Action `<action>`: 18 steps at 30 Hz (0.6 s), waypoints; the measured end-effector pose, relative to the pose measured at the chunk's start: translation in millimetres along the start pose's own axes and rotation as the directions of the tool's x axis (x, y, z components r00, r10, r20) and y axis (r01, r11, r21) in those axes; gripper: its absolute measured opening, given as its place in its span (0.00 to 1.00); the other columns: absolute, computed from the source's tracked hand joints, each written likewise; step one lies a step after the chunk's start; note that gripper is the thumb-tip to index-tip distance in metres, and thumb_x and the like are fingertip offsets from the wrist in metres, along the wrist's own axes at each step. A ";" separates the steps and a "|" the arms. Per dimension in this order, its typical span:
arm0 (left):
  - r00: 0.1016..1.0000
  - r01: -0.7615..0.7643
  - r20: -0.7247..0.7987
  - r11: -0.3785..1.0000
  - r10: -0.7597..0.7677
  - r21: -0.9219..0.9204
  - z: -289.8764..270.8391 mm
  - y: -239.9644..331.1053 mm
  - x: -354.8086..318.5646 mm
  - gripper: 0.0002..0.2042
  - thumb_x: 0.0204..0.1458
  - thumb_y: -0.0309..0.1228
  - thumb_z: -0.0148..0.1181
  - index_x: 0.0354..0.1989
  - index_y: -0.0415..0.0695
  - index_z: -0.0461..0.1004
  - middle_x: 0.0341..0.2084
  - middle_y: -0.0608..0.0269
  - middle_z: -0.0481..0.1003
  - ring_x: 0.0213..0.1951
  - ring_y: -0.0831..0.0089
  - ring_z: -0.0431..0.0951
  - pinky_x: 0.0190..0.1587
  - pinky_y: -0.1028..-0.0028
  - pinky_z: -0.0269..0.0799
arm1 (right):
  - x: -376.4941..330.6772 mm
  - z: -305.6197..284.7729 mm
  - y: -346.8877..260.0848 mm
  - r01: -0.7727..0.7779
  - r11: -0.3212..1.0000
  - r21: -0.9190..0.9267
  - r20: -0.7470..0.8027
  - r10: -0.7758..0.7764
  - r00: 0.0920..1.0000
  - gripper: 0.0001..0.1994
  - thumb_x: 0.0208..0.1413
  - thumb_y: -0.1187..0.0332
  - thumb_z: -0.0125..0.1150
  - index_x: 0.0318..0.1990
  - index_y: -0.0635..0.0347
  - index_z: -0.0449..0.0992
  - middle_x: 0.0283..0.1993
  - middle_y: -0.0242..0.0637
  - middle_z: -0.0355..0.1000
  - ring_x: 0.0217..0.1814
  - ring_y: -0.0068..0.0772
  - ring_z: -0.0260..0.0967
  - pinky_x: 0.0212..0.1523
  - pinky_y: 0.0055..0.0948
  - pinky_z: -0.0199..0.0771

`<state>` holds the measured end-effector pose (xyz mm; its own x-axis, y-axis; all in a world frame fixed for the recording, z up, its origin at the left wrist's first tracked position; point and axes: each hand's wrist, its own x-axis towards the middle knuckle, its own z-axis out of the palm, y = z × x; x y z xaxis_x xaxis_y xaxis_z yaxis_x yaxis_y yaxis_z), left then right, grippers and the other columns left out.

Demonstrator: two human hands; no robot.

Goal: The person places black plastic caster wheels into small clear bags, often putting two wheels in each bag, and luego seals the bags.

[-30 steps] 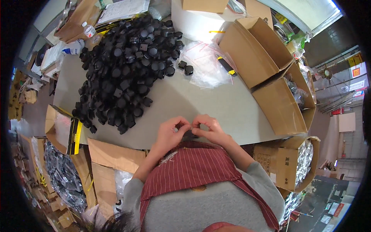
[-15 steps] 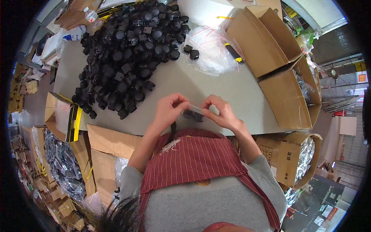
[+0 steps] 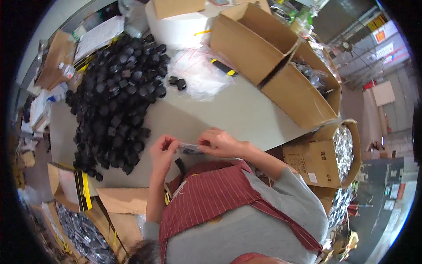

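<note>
A small clear plastic bag [image 3: 190,145] is stretched between my hands just above the near table edge, with something dark inside. My left hand [image 3: 163,147] pinches the bag's left upper corner. The right corner is gripped between the thumb and fingers of my right hand [image 3: 216,143]. To the left lies a big heap of small black plastic parts [image 3: 112,105], some round-topped and some square. Two or so loose black parts [image 3: 178,82] sit apart from the heap, beside a pile of flat clear bags [image 3: 195,72].
A yellow-and-black cutter [image 3: 224,67] lies on the bags. Open cardboard boxes [image 3: 250,44] line the right side of the grey table [image 3: 211,114]. Below the edge, a box [image 3: 312,160] at right and one [image 3: 83,233] at left hold silvery bagged items. A white roll [image 3: 176,28] stands at the back.
My view has swung, so the table and heap appear shifted left and turned. Both hands keep their grip on the bag, now held flatter across between them.
</note>
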<state>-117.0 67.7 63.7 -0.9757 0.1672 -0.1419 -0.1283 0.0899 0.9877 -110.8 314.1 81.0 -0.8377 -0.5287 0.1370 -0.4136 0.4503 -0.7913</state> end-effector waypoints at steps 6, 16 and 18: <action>0.996 -0.057 0.072 0.996 0.053 0.061 12.1 9.7 2.6 0.03 0.56 0.24 0.61 0.33 0.38 0.75 0.26 0.69 0.76 0.28 0.83 0.72 0.31 0.80 0.68 | 7.0 7.7 -7.8 0.073 0.997 0.015 -0.111 -0.071 0.991 0.06 0.54 0.69 0.60 0.34 0.59 0.69 0.33 0.42 0.71 0.36 0.50 0.69 0.42 0.43 0.70; 0.996 -0.038 0.088 0.998 0.033 0.050 7.7 17.5 9.4 0.02 0.56 0.23 0.59 0.32 0.38 0.74 0.25 0.70 0.75 0.28 0.83 0.73 0.33 0.81 0.68 | 3.4 9.4 0.6 0.128 0.992 0.023 -0.138 -0.123 0.983 0.04 0.52 0.71 0.60 0.35 0.59 0.72 0.29 0.40 0.71 0.34 0.45 0.69 0.44 0.41 0.70; 0.995 -0.029 0.091 0.999 0.027 0.020 4.9 15.0 11.5 0.02 0.56 0.23 0.59 0.32 0.38 0.74 0.25 0.70 0.76 0.28 0.83 0.73 0.33 0.81 0.68 | 3.5 12.7 1.6 0.091 0.996 0.016 -0.213 -0.086 0.973 0.04 0.52 0.71 0.59 0.34 0.59 0.72 0.30 0.40 0.71 0.33 0.45 0.69 0.43 0.39 0.70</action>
<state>-129.3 75.7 76.6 -0.9584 0.2586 -0.1206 -0.0964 0.1045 0.9898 -109.9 303.8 72.7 -0.8558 -0.4000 0.3279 -0.4824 0.3887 -0.7850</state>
